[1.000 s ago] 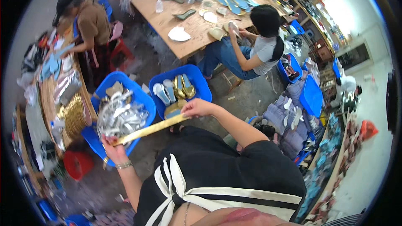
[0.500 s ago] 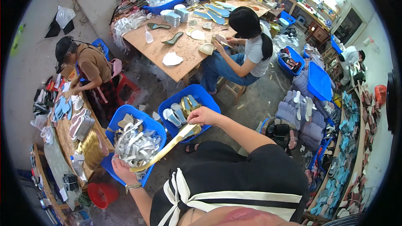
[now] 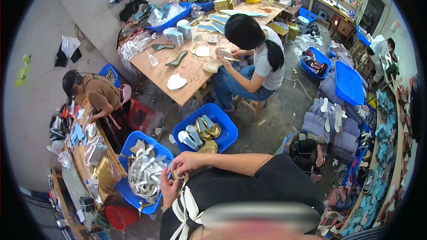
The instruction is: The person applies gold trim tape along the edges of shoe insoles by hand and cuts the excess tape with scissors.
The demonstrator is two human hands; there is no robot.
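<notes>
My left hand (image 3: 168,190) and my right hand (image 3: 186,163) are close together in front of my waist, fingers closed. Between them is a narrow gold strip (image 3: 179,178), mostly hidden by the fingers. Just left of my hands is a blue bin (image 3: 126,191) heaped with white and silvery strips (image 3: 146,175). Beyond my right hand, a second blue bin (image 3: 228,135) contains gold pieces (image 3: 207,126) and pale blue-and-white shoe parts (image 3: 190,137).
A wooden table (image 3: 149,78) with insoles and shoe parts stands ahead; a person (image 3: 267,62) sits at it. Another person (image 3: 100,93) works at a left bench (image 3: 111,151). A red bucket (image 3: 121,218) stands below that bench. Bundled shoe parts (image 3: 329,120) are stacked at right.
The gold strip was stretched out between my spread hands. Both hands have come together near my waist, the right moving down and left, and the strip is now bunched between them.
</notes>
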